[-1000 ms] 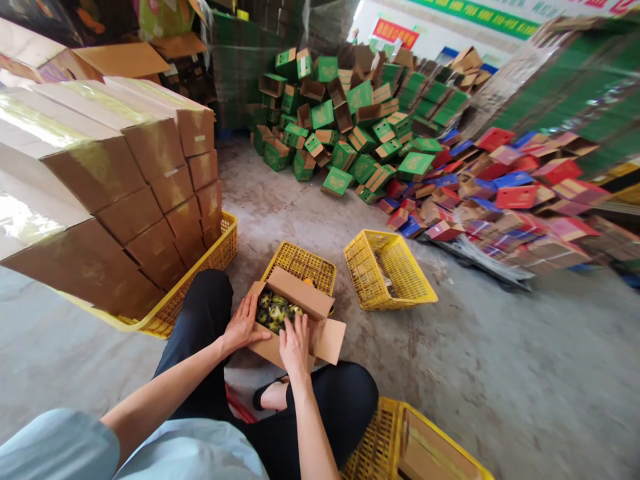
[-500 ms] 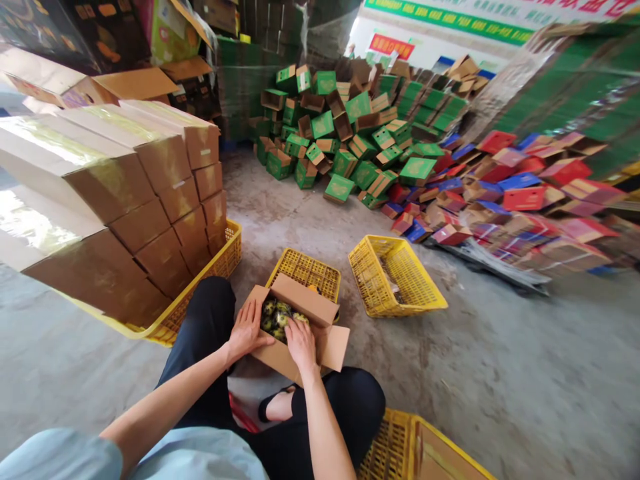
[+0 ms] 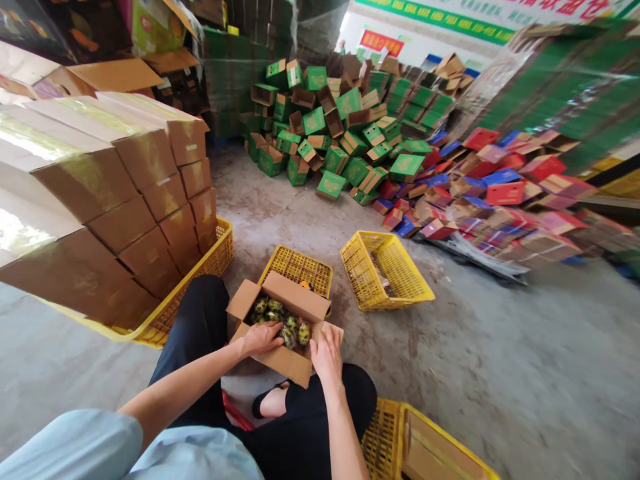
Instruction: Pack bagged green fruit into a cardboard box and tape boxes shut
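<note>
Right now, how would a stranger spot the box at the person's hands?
Find the tall stack of cartons at left, then look right, between the person's knees. The brown box there has the left hand over its near side and the right hand at its right side. Unlike those cartons, its flaps spread open around dark, yellow-green round items.

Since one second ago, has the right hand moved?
Yes: relative to the yellow crate behind the carton, the right hand moved rightward, from the green-yellow pieces to the right flap.
</note>
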Motion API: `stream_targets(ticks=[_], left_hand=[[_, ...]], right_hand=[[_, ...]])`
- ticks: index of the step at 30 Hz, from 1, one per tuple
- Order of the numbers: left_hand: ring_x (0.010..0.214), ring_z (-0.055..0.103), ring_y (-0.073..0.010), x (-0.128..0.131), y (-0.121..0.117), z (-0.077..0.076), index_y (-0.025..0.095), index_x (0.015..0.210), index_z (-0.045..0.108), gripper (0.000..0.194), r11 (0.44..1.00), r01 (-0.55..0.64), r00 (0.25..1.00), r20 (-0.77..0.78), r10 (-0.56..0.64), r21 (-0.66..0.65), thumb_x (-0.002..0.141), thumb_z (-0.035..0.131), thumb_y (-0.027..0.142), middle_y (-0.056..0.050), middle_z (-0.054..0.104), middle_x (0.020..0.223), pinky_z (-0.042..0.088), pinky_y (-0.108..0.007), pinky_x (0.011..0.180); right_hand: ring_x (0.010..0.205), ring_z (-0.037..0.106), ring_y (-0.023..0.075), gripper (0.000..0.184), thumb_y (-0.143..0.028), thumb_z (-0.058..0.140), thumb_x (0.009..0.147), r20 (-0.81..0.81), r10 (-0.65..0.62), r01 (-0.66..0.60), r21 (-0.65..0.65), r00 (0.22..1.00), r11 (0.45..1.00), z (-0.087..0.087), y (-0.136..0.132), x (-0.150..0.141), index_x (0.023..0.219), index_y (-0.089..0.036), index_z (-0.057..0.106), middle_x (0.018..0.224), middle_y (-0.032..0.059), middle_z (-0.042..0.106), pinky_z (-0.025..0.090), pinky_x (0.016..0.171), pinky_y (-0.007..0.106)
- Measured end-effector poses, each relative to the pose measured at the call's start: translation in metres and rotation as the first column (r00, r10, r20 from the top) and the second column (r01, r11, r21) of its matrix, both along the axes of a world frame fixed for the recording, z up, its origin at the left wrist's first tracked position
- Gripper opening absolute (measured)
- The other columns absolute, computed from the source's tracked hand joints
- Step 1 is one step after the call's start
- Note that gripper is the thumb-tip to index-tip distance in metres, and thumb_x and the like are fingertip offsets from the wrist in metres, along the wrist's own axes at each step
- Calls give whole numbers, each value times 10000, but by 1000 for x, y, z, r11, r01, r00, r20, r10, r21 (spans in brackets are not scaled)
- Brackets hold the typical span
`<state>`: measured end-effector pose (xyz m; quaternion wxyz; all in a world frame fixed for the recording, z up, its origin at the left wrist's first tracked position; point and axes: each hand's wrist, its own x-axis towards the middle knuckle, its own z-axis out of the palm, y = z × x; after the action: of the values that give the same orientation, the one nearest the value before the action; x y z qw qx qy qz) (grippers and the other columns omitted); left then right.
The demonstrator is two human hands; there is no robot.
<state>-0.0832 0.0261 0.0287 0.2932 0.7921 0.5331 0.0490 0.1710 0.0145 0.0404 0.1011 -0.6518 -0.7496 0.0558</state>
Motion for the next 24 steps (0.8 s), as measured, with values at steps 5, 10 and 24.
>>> stream_targets(ticks=[5,10,24], left_hand=[[1192,698,-312,3,-4,6,183,1407,600,472,999,-36,998,-51,36,-15,1021,452,412,-148,722,1295,507,-440,1064],[1194,697,-300,3,-4,11,214,1362,632,443,999,-39,997,-60,37,-31,1026,449,437,-117,726,1297,521,-415,1038],[1168,711,-307,-3,7,7,218,1322,652,411,989,-84,993,-87,73,-121,1028,462,433,-142,737,1251,574,-403,953]], right_hand=[[1294,649,245,516,-323,454,987,-139,-114,97,-122,984,988,-20,-3,19,1458,-178,607,1461,129,633,551,1017,310],[1343,613,264,520,-291,451,969,-192,-138,127,-70,972,989,-21,-11,14,1446,-162,615,1460,145,631,526,1082,380],[1169,707,251,249,-190,611,922,-201,130,-171,-205,971,964,0,12,-61,1107,-201,777,1224,107,756,529,1046,351]])
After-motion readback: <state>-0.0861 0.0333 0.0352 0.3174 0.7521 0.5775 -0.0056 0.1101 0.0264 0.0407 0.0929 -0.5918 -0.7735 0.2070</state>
